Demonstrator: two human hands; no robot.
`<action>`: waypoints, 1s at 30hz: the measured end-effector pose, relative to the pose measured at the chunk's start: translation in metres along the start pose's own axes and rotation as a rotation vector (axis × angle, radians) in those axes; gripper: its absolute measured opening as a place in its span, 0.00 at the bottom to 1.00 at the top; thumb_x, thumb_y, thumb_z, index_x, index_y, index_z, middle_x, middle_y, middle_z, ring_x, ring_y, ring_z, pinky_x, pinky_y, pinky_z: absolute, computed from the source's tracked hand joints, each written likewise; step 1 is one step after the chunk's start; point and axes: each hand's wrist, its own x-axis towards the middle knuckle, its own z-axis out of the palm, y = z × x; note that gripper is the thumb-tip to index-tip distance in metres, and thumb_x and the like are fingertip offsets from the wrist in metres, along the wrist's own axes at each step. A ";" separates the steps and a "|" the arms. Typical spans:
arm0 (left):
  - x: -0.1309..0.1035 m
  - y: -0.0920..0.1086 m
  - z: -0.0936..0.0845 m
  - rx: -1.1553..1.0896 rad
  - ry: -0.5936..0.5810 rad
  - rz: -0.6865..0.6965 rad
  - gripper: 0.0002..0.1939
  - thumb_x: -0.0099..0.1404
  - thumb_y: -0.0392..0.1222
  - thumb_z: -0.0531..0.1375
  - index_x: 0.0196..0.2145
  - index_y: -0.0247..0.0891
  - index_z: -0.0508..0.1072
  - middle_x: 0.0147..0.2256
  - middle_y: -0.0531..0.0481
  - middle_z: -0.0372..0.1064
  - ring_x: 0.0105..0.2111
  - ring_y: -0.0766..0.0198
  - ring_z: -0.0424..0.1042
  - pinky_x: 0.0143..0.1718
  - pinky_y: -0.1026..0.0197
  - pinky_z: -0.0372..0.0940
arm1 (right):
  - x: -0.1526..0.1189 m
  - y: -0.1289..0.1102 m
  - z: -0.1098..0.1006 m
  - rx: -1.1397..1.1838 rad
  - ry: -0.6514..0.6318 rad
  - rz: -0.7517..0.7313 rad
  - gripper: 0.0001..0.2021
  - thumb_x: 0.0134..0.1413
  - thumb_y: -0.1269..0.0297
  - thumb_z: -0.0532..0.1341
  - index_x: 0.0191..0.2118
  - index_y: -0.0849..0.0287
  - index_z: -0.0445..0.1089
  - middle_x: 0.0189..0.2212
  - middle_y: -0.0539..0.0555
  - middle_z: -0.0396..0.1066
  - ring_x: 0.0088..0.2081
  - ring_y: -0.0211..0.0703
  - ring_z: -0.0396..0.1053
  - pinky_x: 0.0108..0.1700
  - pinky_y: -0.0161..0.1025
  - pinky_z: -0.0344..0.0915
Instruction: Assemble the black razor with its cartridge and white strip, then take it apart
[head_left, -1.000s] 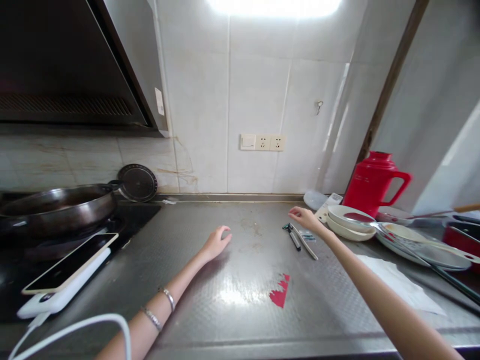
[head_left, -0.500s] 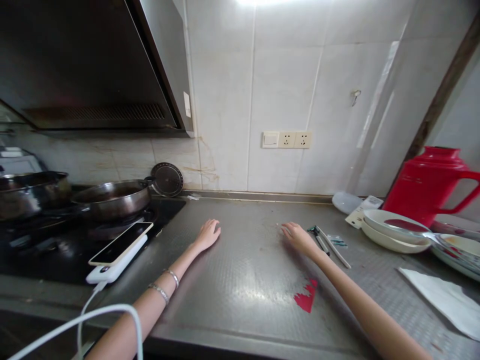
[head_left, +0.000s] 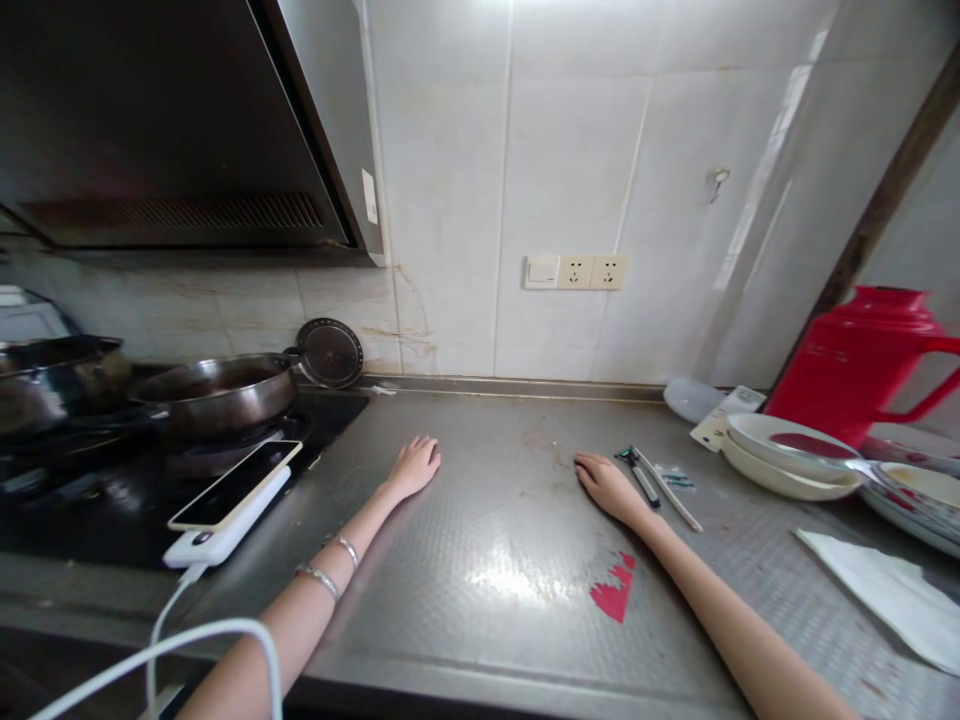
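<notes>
Left hand (head_left: 415,467) relaxed and empty at eleven o'clock, right hand (head_left: 606,485) likewise at one, red paper (head_left: 615,590) nearby.

left hand (head_left: 414,468): bare | left forearm (head_left: 289,618): two slim, silvery bracelets (head_left: 322,578) | right hand (head_left: 609,488): bare | right forearm (head_left: 720,610): bare

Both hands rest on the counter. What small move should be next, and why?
I would probably slide the right hand slightly toward the razor-like tool: this hand looks empty, palm down on the counter, and the tool lies just beside it.
</notes>
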 end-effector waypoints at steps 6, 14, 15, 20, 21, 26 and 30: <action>-0.001 0.000 -0.002 -0.019 -0.023 -0.004 0.22 0.65 0.45 0.44 0.53 0.37 0.63 0.58 0.42 0.54 0.59 0.52 0.50 0.56 0.49 0.49 | -0.001 0.000 0.001 0.019 0.007 0.021 0.18 0.55 0.64 0.48 0.44 0.65 0.71 0.47 0.64 0.68 0.50 0.48 0.64 0.53 0.42 0.57; 0.000 -0.002 -0.001 -0.090 0.004 0.018 0.21 0.64 0.45 0.46 0.51 0.36 0.65 0.57 0.40 0.56 0.59 0.51 0.50 0.56 0.48 0.48 | -0.003 -0.004 -0.003 0.016 -0.013 0.039 0.18 0.56 0.65 0.48 0.45 0.64 0.70 0.49 0.63 0.67 0.51 0.48 0.63 0.54 0.42 0.56; 0.000 -0.003 0.000 -0.098 0.004 0.016 0.21 0.64 0.45 0.46 0.51 0.36 0.65 0.57 0.40 0.56 0.59 0.52 0.50 0.57 0.48 0.48 | -0.003 -0.004 -0.003 0.019 -0.014 0.040 0.18 0.56 0.65 0.49 0.45 0.64 0.70 0.49 0.63 0.67 0.51 0.48 0.63 0.54 0.42 0.56; 0.000 -0.004 0.002 -0.116 -0.002 0.008 0.21 0.64 0.45 0.46 0.51 0.37 0.65 0.58 0.41 0.55 0.59 0.53 0.49 0.57 0.48 0.47 | -0.002 -0.002 -0.002 0.003 -0.026 0.039 0.18 0.56 0.65 0.48 0.46 0.65 0.69 0.49 0.63 0.67 0.52 0.48 0.62 0.54 0.42 0.56; 0.000 -0.004 0.002 -0.113 -0.004 0.006 0.21 0.64 0.46 0.46 0.52 0.37 0.65 0.58 0.41 0.55 0.59 0.53 0.49 0.57 0.48 0.47 | -0.002 -0.002 -0.002 -0.002 -0.031 0.038 0.18 0.56 0.65 0.48 0.46 0.66 0.69 0.49 0.63 0.67 0.52 0.48 0.62 0.54 0.42 0.56; 0.000 -0.004 0.000 -0.072 -0.017 0.007 0.22 0.64 0.46 0.45 0.53 0.36 0.64 0.58 0.42 0.55 0.59 0.53 0.50 0.57 0.49 0.48 | -0.002 -0.003 0.001 0.006 -0.037 0.052 0.19 0.56 0.65 0.47 0.47 0.67 0.68 0.50 0.64 0.66 0.52 0.47 0.62 0.55 0.41 0.55; 0.000 -0.004 -0.002 -0.058 -0.020 0.011 0.23 0.64 0.46 0.44 0.53 0.36 0.63 0.58 0.41 0.55 0.59 0.54 0.51 0.57 0.50 0.48 | -0.001 -0.003 -0.005 0.047 0.002 0.053 0.17 0.54 0.66 0.50 0.46 0.64 0.69 0.49 0.63 0.67 0.52 0.46 0.62 0.54 0.42 0.56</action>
